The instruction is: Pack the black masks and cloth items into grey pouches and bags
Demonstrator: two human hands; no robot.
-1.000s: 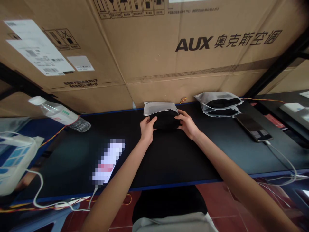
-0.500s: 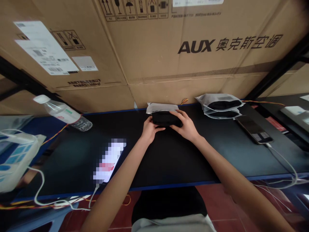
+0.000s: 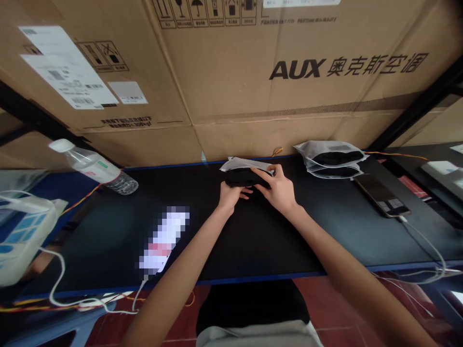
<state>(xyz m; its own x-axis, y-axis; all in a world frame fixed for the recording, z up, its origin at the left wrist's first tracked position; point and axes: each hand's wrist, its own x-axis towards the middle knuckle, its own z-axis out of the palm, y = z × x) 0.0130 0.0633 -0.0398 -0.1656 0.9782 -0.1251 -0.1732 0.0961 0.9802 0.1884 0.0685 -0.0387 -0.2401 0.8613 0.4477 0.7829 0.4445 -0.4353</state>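
Observation:
A black, soft-looking folded item [image 3: 238, 177] is between my two hands over the dark table, with a pale translucent bag [image 3: 240, 163] around or behind its far side. My left hand [image 3: 228, 196] grips its left end from below, and the fingertips show beneath it. My right hand [image 3: 280, 189] is closed on the right end, fingers on top and thumb at the near side. Exactly what the black item is, I cannot tell.
Two similar bags [image 3: 331, 159] with black contents lie stacked at the back right, beside a dark phone [image 3: 381, 195] on a cable. A lit phone [image 3: 164, 241] and a plastic bottle [image 3: 96, 166] are on the left. A large cardboard box [image 3: 231, 96] stands behind the table.
My left hand has turned and slid further under the black item, hiding its thumb. The item and bag have tilted, and the right-hand fingers have shifted along the top.

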